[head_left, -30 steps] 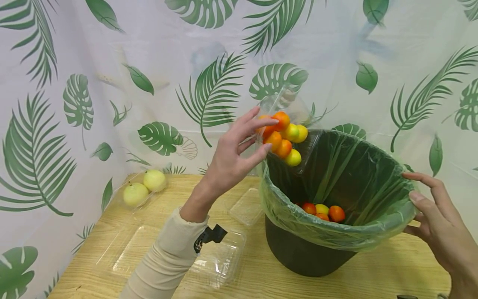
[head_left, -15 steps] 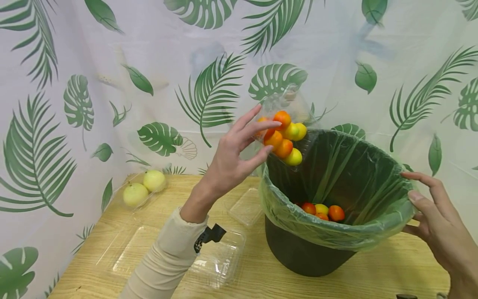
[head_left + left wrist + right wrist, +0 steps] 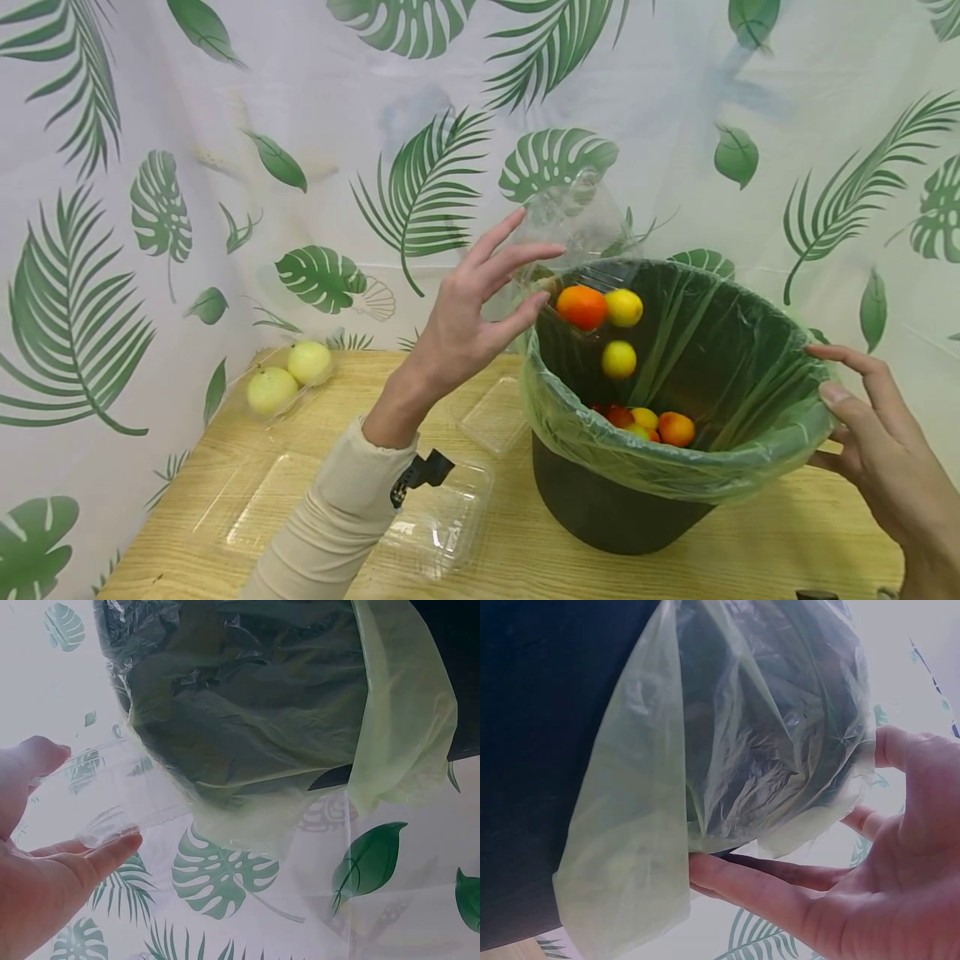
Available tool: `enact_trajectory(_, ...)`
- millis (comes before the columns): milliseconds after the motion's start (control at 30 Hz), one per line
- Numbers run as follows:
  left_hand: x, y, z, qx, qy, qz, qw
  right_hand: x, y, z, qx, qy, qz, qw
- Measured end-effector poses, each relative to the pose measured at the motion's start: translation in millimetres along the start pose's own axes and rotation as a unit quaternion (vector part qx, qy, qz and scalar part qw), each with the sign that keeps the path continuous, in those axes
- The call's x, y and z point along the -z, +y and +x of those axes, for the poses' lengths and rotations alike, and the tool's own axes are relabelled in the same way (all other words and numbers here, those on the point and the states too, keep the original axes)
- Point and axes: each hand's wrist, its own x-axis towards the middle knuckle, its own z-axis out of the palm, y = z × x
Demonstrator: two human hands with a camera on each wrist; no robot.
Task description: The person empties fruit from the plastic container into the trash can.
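My left hand [image 3: 468, 312] grips a clear plastic container [image 3: 573, 218] by its side, tilted over the left rim of a black bin [image 3: 615, 517]. A green-tinted plastic bag [image 3: 600, 446] lines that bin and folds over its rim. Below the container, an orange tomato-like fruit [image 3: 581, 308] and two yellow fruits [image 3: 619, 359] are in the bin's mouth, apart from the pile. More red, orange and yellow fruits [image 3: 677, 429] lie at the bottom, partly hidden by the near rim. My right hand [image 3: 888, 446] holds the bagged rim at the right, thumb and fingers on either side [image 3: 780, 892].
Two pale yellow-green round fruits [image 3: 273, 390] sit in a clear tray at the table's back left. Clear plastic containers [image 3: 442, 521] lie on the wooden table [image 3: 360, 383] left of the bin. A leaf-patterned curtain [image 3: 300, 100] hangs close behind.
The orange and yellow fruits have slid out of the tilted container and dropped into the bin, some seen in mid-fall. Both hands have stayed almost in place.
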Motion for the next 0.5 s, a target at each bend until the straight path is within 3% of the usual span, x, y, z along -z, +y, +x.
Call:
enact_trajectory(267,-1.5,-1.3,2.2,-0.010,0.005,0.006,0.9999,1.6,2.3,3.6,0.001,0.000,0.003,1.000)
enact_trajectory(500,-1.9,-2.7,4.9,-0.048,0.014,0.053,0.9973,2.3,2.7,7.6,0.000,-0.001,-0.005,1.000)
